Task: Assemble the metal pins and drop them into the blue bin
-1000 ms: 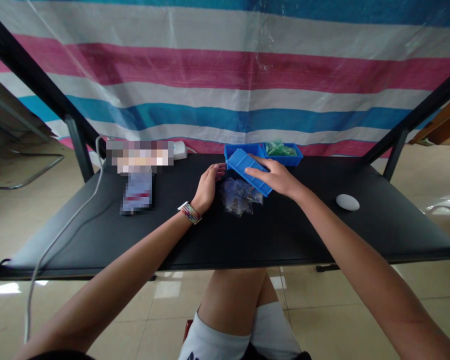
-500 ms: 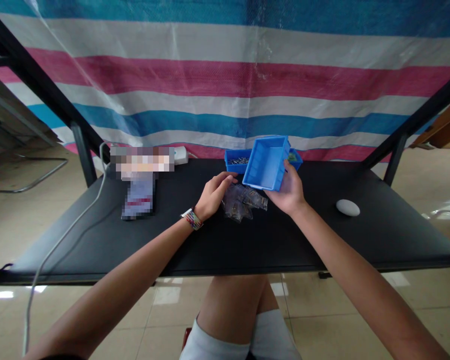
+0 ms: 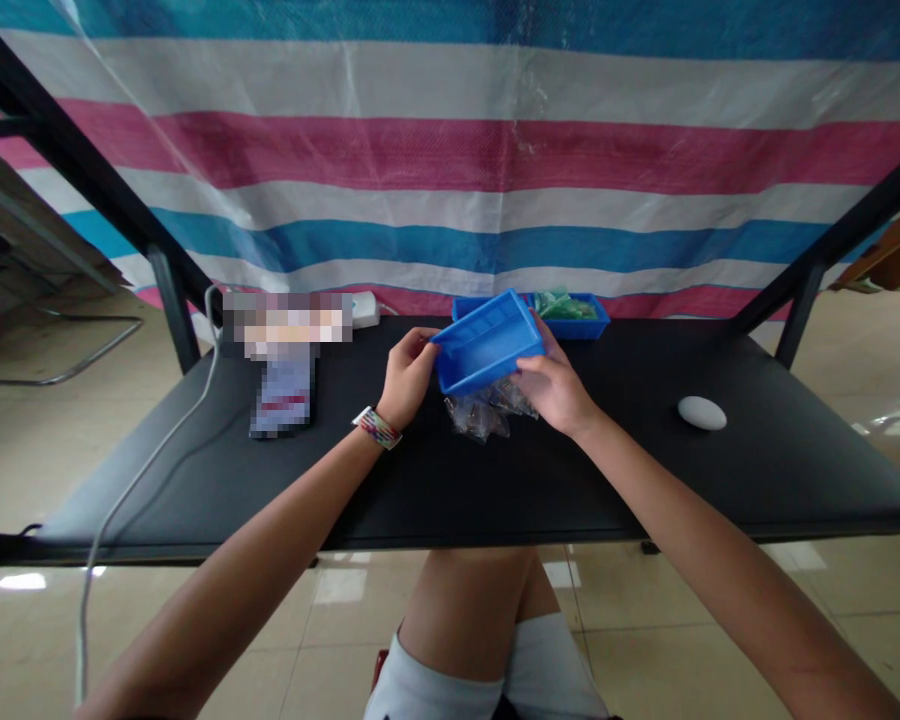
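Between my hands a blue plastic bin (image 3: 487, 348) is held tilted above the table, its bare inside facing me. My left hand (image 3: 409, 376) grips its left end, thumb on the rim. Around the right end my right hand (image 3: 559, 385) is closed, thumb on the near wall. Below the bin lie several small clear plastic bags (image 3: 480, 415) with small parts inside, partly covered by it. Behind it stand a second blue bin (image 3: 465, 306), mostly hidden, and a third blue bin (image 3: 581, 328) holding green plastic packets (image 3: 562, 304).
On the black table (image 3: 630, 440) a white computer mouse (image 3: 702, 413) lies to the right. A white power strip (image 3: 364, 310) and blurred items (image 3: 285, 360) are at the back left. A pale cable (image 3: 154, 450) runs over the left edge. Striped sheeting (image 3: 450, 150) hangs behind.
The held bin has turned and come lower and left, over the bags. My left hand has left the bags and taken its left end. The green packets are now more exposed.
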`<control>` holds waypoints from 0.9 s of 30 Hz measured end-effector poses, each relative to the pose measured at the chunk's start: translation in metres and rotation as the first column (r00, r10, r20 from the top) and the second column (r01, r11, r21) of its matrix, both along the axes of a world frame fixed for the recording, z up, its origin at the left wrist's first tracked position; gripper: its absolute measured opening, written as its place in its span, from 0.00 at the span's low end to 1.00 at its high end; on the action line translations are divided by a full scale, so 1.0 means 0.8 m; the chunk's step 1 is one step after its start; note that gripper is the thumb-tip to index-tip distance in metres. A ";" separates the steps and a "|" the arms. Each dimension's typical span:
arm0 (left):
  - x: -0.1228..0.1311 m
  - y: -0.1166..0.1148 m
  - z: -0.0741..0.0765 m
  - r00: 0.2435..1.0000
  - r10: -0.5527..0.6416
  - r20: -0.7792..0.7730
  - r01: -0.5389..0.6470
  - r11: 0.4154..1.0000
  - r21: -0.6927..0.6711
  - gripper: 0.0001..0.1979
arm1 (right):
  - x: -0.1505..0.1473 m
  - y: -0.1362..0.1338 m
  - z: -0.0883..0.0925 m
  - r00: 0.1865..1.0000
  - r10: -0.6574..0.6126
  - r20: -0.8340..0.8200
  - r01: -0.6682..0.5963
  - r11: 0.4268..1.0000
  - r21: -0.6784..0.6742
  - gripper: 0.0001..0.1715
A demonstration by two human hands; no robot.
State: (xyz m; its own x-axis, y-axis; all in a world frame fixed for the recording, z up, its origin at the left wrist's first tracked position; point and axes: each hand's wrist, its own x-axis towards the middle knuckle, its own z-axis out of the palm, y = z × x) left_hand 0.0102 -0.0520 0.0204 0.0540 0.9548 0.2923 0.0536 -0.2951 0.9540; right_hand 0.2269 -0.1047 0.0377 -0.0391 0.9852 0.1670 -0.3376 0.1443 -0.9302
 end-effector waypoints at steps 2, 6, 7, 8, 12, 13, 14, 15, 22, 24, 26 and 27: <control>-0.008 0.006 0.002 0.999 0.031 -0.007 -0.031 0.999 0.016 0.11 | 0.002 0.001 -0.004 0.998 -0.028 0.049 0.027 0.999 0.017 0.56; -0.018 0.013 0.004 0.998 -0.035 0.047 0.036 0.999 -0.027 0.19 | 0.005 0.007 -0.016 0.986 -0.065 0.154 0.055 0.996 0.071 0.57; -0.020 0.014 0.004 0.997 -0.061 0.055 0.062 0.998 -0.027 0.23 | 0.005 0.009 -0.020 0.983 -0.084 0.162 0.074 0.995 0.063 0.57; -0.020 0.014 0.004 0.995 -0.082 0.059 0.084 0.996 -0.026 0.26 | 0.005 0.011 -0.024 0.980 -0.103 0.169 0.096 0.994 0.048 0.57; -0.022 0.016 0.005 0.995 -0.069 0.078 0.071 0.997 -0.028 0.29 | 0.007 0.019 -0.038 0.958 -0.145 0.247 0.129 0.988 0.080 0.60; -0.022 0.017 0.005 0.995 -0.039 0.091 0.041 0.999 -0.020 0.26 | 0.007 0.020 -0.040 0.952 -0.145 0.271 0.119 0.987 0.107 0.59; -0.023 0.019 0.006 0.994 -0.006 0.107 0.007 1.000 -0.009 0.24 | 0.008 0.021 -0.042 0.944 -0.146 0.294 0.110 0.985 0.135 0.58; -0.025 0.021 0.007 0.992 0.030 0.126 -0.031 1.000 0.004 0.22 | 0.009 0.022 -0.043 0.935 -0.153 0.321 0.106 0.981 0.160 0.56; -0.062 0.058 0.006 0.890 0.377 0.256 -0.398 0.917 0.034 0.15 | 0.014 0.021 -0.047 0.871 -0.211 0.444 0.124 0.968 0.218 0.39; -0.076 0.070 -0.001 0.844 0.472 0.253 -0.488 0.873 0.000 0.16 | 0.015 0.022 -0.050 0.878 -0.200 0.435 0.128 0.973 0.190 0.35; -0.087 0.079 -0.010 0.801 0.557 0.219 -0.569 0.822 -0.007 0.18 | 0.015 0.023 -0.052 0.881 -0.191 0.432 0.125 0.976 0.178 0.32; -0.091 0.082 -0.015 0.789 0.585 0.187 -0.596 0.803 0.007 0.18 | 0.015 0.024 -0.053 0.882 -0.189 0.432 0.122 0.977 0.177 0.31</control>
